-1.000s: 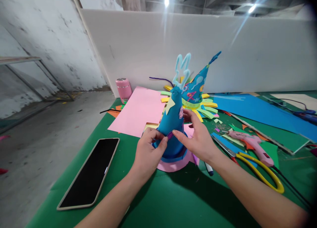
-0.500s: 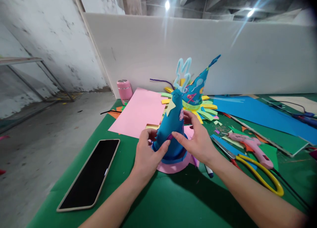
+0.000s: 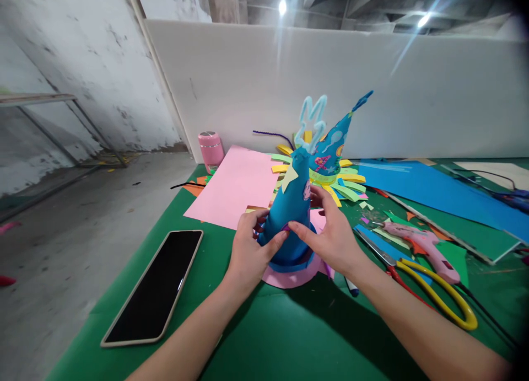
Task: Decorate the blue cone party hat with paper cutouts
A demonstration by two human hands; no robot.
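Note:
Both hands are wrapped round the lower part of a blue paper cone hat (image 3: 292, 204), which stands on a pink paper brim (image 3: 285, 279). My left hand (image 3: 253, 248) grips its left side, and my right hand (image 3: 330, 232) its right side. Both thumbs press close together at the front on a small purple piece (image 3: 286, 227). A pale blue pipe cleaner (image 3: 311, 122), bent into a zigzag loop, tops the cone, with a pale yellow paper piece (image 3: 289, 178) just below. The fingers behind the cone are partly hidden.
A second decorated cone hat (image 3: 330, 149) with paper strips stands behind. Scissors (image 3: 413, 282), a pink glue gun (image 3: 425, 246) and blue sheets (image 3: 438, 191) lie right. On the left are a phone (image 3: 155, 287), pink paper (image 3: 235, 188) and a pink container (image 3: 211, 152).
The left thumb has slid up slightly to meet the right thumb at the purple piece. The whole view has shifted a little; the hat stays held by both hands.

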